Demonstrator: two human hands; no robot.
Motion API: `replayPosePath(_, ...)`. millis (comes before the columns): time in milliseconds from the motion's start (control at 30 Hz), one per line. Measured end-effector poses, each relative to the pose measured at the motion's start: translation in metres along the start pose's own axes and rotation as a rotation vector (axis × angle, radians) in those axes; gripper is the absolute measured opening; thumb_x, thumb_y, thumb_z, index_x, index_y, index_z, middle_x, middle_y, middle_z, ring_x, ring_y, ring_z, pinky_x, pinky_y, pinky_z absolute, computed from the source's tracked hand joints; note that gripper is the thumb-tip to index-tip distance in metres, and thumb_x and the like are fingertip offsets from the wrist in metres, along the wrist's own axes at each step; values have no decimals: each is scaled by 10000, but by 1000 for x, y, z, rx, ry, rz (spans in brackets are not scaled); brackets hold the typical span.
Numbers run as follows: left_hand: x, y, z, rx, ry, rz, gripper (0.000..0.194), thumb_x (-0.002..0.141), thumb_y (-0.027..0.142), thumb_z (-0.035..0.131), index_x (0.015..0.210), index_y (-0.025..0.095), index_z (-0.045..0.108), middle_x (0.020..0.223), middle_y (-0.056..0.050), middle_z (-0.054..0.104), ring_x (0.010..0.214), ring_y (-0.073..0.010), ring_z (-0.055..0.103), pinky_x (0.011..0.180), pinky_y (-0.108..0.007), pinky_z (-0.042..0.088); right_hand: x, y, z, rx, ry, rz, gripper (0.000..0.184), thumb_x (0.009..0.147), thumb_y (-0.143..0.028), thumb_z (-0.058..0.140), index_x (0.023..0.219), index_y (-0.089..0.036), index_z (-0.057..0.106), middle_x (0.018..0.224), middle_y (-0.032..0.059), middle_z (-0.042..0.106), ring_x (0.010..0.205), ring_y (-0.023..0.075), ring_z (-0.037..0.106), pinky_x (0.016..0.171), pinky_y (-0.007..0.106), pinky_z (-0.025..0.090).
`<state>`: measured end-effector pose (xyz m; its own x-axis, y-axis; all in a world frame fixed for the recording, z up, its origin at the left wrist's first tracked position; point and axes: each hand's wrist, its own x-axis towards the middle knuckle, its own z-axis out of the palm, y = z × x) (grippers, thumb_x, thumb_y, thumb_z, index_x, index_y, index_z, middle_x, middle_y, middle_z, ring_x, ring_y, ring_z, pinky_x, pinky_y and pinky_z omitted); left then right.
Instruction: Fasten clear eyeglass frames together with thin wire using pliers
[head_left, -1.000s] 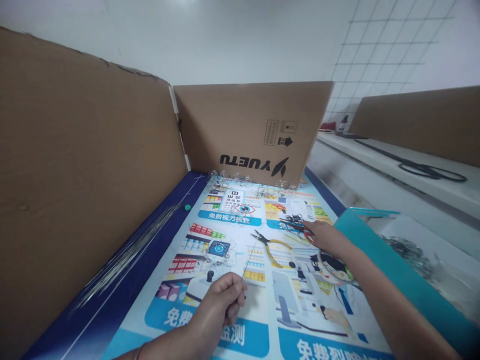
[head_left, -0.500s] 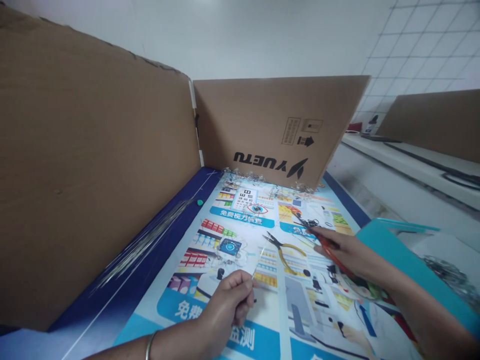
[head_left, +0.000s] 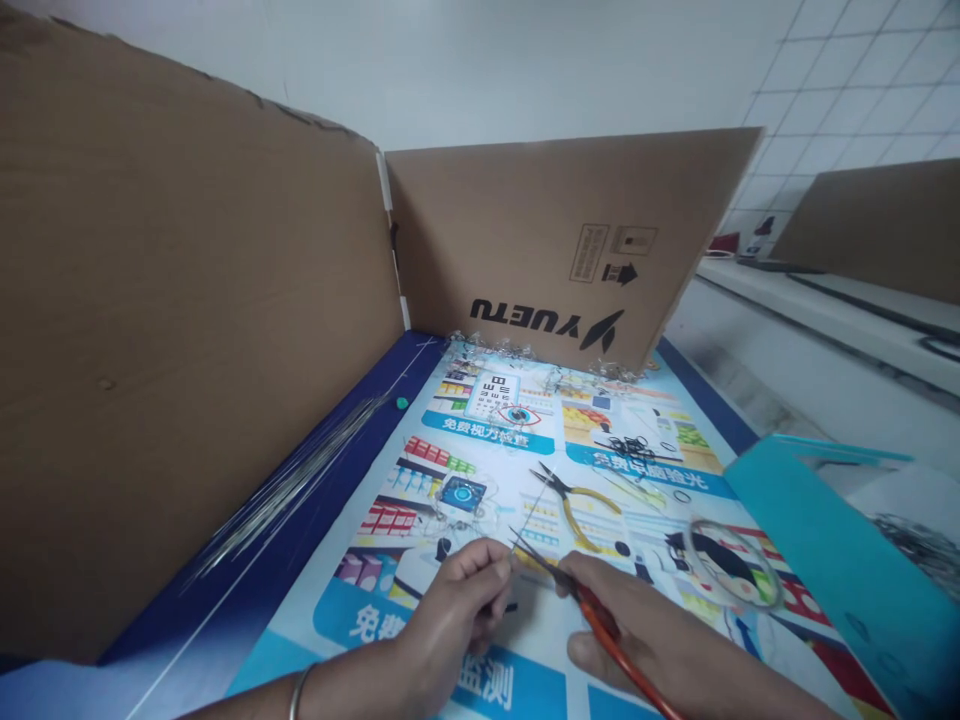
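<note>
My left hand (head_left: 459, 610) is closed in a pinch on a thin wire (head_left: 530, 515) that sticks up and away from the fingertips. My right hand (head_left: 626, 620) is wrapped round the orange-red handles of slim, pointed long-nose pliers (head_left: 592, 605). Their dark jaws are slightly parted, with the tips close to my left fingertips and the wire. Whether the jaws touch the wire, I cannot tell. Just beyond both hands lie yellow-handled pliers (head_left: 581, 505) with their jaws apart.
Long thin wires (head_left: 300, 480) lie along the blue strip at left. Small dark rings (head_left: 630, 447), a coil of wire (head_left: 776, 585) and clear loops (head_left: 499, 348) rest on the printed sheet. A turquoise box (head_left: 832, 560) stands right. Cardboard panels (head_left: 525, 230) rise behind and left.
My right hand has brought the red-handled pliers from the dark rings back toward me, to my left fingertips. My left hand has stayed in place, pinching the wire.
</note>
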<state>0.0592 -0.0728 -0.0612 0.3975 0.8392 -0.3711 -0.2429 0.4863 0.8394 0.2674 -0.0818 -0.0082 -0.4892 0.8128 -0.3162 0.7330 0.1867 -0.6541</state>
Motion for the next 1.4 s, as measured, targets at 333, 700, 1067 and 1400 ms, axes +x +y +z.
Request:
replayPosePath(333,-3,3,5,17,-64,-10,303,729,406,636,675,172,451,496,60,410,388,-50,248,376,-190,132,4,0,3,46,-11,-118,355,820,-493,524,1021,-201,503,908,31,577,751,170,499,680,276,404)
replayPosePath(700,-5,9,6,80,-94,-24,267,746,387,625,690,165,489,487,64,399,373,-46,260,372,-190,131,3,-2,-1,101,-56,-171,325,850,-500,481,962,-194,488,850,8,529,710,143,437,638,250,376)
replayPosePath(1067,-10,11,8,70,-97,-149,284,731,431,650,755,169,542,480,74,392,338,-31,185,333,-180,86,0,-5,11,226,-47,-77,269,858,-453,486,858,-185,467,814,-6,495,709,121,421,638,235,367)
replayPosePath(1400,-8,-7,8,-123,-92,-422,193,770,349,603,755,179,513,494,69,382,333,-20,129,352,-186,22,13,4,33,715,-432,502,138,684,-288,511,778,-210,447,386,-87,370,292,92,376,301,171,333)
